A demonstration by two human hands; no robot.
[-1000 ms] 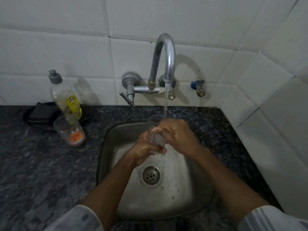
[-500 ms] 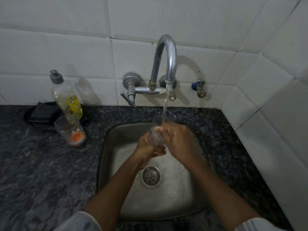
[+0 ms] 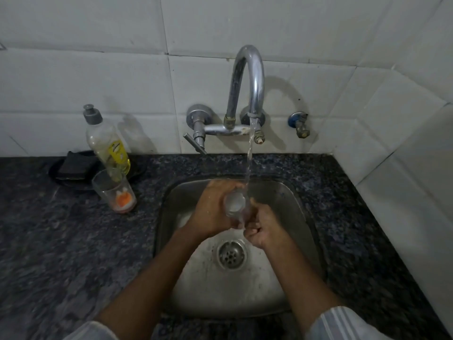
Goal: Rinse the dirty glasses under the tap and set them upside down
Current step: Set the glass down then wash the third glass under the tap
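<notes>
Water runs from the chrome tap onto a clear glass held over the steel sink. The glass is tipped over, its thick base towards the camera and its mouth pointing down. My left hand wraps round its left side. My right hand curls round its lower end, where water spills out. A second glass stands upright on the counter to the left of the sink, with orange residue at its bottom.
A dish soap bottle and a black dish with a dark sponge stand behind the second glass. The drain lies below my hands. A small valve sticks out of the tiled wall on the right. Dark granite counter surrounds the sink.
The glass stood mouth up under the stream; now it is turned over with its base up. My right hand has dropped below it and my left hand has risen.
</notes>
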